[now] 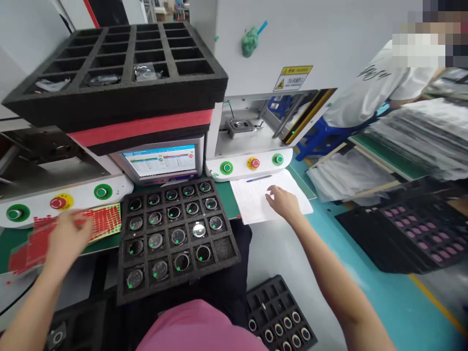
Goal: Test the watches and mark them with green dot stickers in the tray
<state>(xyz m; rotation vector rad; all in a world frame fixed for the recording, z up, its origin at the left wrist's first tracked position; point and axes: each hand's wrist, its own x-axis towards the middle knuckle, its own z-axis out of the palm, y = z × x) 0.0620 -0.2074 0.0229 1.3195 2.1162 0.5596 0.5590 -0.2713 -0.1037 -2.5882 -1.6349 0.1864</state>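
Red sticker sheets (40,241), glossy and gridded, lie on the green tabletop (228,197) under the blurred left hand (69,236), whose grip cannot be made out. The right hand (283,202) rests flat, fingers spread, on white printed paper (256,197) beside a black foam tray (175,234) of round metal-rimmed parts.

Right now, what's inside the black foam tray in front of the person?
The foam tray holds round watch-case-like parts in nearly every pocket, several with green dots; the near-right corner pocket looks empty. Their undersides and the pocket floors beneath them are hidden.
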